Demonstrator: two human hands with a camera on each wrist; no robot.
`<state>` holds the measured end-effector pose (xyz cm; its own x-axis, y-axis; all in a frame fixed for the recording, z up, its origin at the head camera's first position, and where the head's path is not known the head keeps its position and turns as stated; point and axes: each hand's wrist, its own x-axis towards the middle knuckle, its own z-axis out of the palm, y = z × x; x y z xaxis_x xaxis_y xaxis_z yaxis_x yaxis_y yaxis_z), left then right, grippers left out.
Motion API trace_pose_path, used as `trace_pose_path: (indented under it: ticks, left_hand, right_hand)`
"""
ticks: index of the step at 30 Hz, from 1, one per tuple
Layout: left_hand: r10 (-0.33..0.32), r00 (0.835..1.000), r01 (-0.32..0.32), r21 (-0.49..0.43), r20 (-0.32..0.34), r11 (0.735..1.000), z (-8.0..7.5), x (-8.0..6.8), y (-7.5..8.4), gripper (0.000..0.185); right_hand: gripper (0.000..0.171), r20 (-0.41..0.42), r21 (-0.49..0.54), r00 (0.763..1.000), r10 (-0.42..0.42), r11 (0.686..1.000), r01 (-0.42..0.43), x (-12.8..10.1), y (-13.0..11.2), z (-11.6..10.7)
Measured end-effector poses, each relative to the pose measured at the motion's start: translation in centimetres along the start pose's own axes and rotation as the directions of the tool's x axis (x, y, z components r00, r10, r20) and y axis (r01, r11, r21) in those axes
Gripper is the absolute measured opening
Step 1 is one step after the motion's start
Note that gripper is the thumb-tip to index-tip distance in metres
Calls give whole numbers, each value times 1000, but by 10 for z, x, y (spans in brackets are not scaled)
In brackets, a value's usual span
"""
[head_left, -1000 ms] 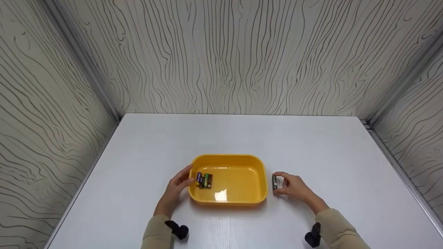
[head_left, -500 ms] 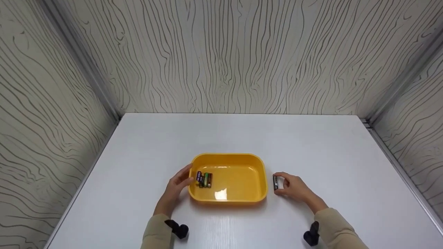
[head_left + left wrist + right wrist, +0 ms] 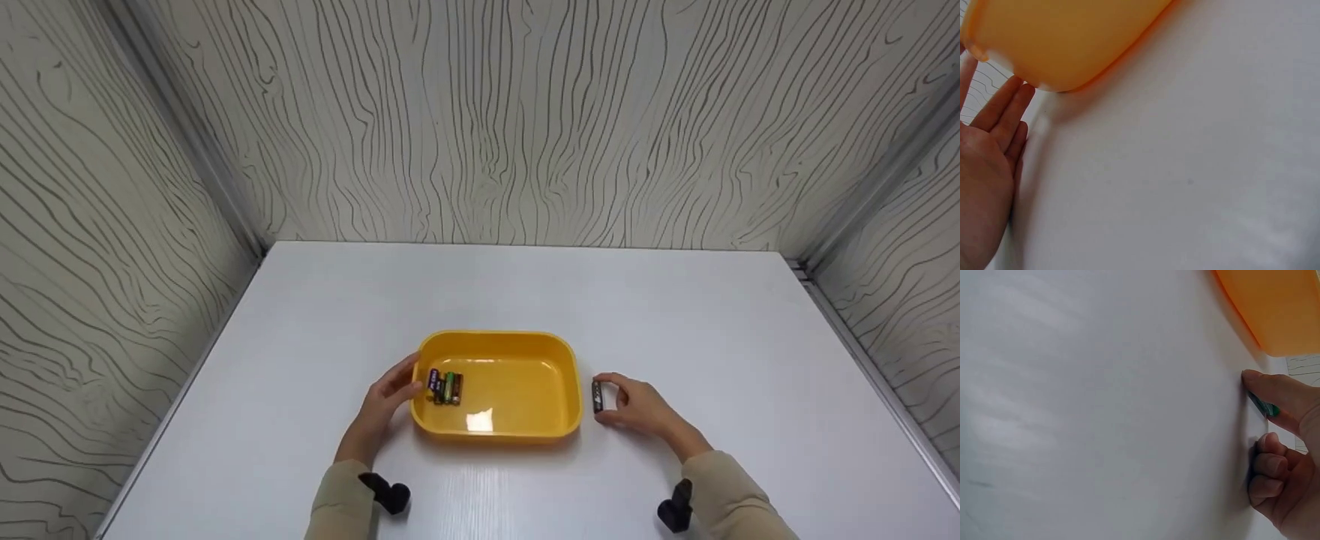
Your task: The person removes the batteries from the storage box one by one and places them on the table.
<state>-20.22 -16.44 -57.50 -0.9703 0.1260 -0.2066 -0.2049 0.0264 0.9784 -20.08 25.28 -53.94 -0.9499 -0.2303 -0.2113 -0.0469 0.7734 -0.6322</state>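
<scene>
A yellow plastic bin stands on the white table. My left hand holds its left side, the thumb over the rim; in the left wrist view, the fingers lie nearly straight against the outer wall. Inside the bin, several batteries lie side by side near the left wall, with purple, black, green and brown wrappers. Just right of the bin, my right hand pinches a dark battery lengthwise between thumb and index finger, close over the table. In the right wrist view, the other fingers are curled.
The white table reaches back to a panel with a wood-grain pattern. Metal rails run along its sides. A black wrist mount shows at the left sleeve, another mount at the right.
The right hand and its battery have shifted very slightly right. The left hand stays at the bin's left side, and the batteries inside keep their places. The head view has tilted a little.
</scene>
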Motion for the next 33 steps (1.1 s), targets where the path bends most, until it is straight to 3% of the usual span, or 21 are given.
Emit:
trace_pose_path:
  ticks: [10,16,19,27,33]
  left_hand:
    - [-15,1000,15,10,2,1000,-1,0,0,61]
    - [-7,1000,7,16,7,1000,0,-1,0,62]
    - [-5,1000,5,13,1,1000,0,-2,1,61]
    - [-5,1000,5,-8,1,1000,0,-1,1,60]
    - [-9,1000,9,3,7,1000,0,-1,1,59]
  right_hand:
    - [63,27,27,1000,-8,1000,7,0,-1,-3]
    - [66,40,43,995,-97,995,95,0,-5,-14]
    - [62,17,48,987,-157,987,156,1,-15,-21]
    - [49,-73,50,973,-220,973,224,3,-50,-29]
    - [45,-67,68,962,-266,960,270,7,-71,-22]
